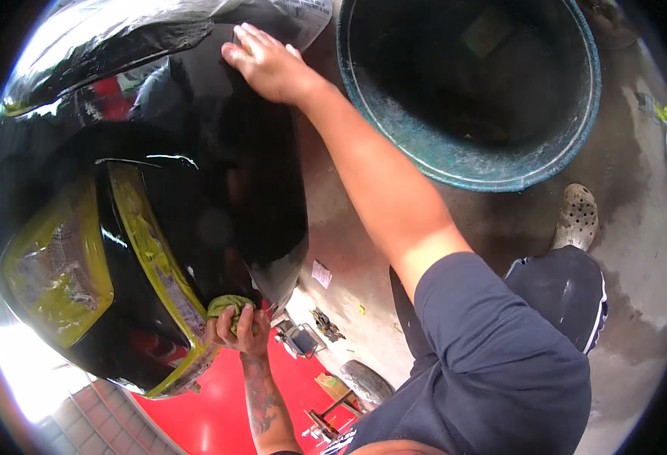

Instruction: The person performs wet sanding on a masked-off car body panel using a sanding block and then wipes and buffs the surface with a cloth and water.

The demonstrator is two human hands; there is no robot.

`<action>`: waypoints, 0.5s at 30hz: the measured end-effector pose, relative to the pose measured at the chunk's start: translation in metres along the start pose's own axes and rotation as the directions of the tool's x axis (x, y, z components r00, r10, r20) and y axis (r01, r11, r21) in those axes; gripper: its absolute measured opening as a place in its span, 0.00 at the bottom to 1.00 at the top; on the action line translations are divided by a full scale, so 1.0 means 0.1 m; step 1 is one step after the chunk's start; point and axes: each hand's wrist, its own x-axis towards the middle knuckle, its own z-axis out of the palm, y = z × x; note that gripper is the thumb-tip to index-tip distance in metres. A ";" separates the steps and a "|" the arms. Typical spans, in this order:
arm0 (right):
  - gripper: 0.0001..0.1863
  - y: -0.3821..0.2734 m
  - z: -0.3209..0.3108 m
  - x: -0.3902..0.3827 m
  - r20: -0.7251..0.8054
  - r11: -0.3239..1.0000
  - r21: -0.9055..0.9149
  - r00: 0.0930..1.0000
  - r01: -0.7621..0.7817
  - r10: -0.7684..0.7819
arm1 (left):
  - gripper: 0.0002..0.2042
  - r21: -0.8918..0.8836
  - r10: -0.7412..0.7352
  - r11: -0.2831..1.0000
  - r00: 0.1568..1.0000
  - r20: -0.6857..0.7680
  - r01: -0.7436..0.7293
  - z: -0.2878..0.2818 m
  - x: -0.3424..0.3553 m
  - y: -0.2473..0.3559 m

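Observation:
A glossy black car body (250, 152) fills the left side, with strips of yellow masking tape (144, 235) along its openings. Against its lower edge my left hand (236, 330) is closed round a crumpled green cloth (231, 307), beside a taped strip. My right arm stretches across to the upper part of the car. There my right hand (269, 67) rests on the black surface, fingers extended, with nothing visible in it. Yellow tape also borders a masked, see-through area (57, 265) at the far left.
Grey covering sheet (303, 19) lies over the car's top. Close on the right stands a large round teal tub (470, 171). My shoe (578, 212) is on the wet-patched concrete floor. A tire (366, 383) and a red surface (220, 402) appear at the bottom.

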 end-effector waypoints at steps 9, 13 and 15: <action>0.34 -0.70 0.25 -0.57 -0.039 0.963 -0.117 0.968 0.242 -0.248 | 0.07 0.004 -0.003 1.000 1.000 0.011 0.003 -0.02 -0.01 -0.02; 0.32 -0.64 0.17 -0.57 -0.069 0.980 -0.098 0.982 0.171 -0.178 | 0.09 0.022 0.006 1.000 1.000 -0.015 -0.005 -0.02 -0.01 -0.04; 0.32 -0.68 0.21 -0.44 -0.063 0.952 -0.081 0.952 0.295 -0.300 | 0.08 -0.018 0.003 1.000 1.000 0.001 -0.003 -0.01 0.01 -0.01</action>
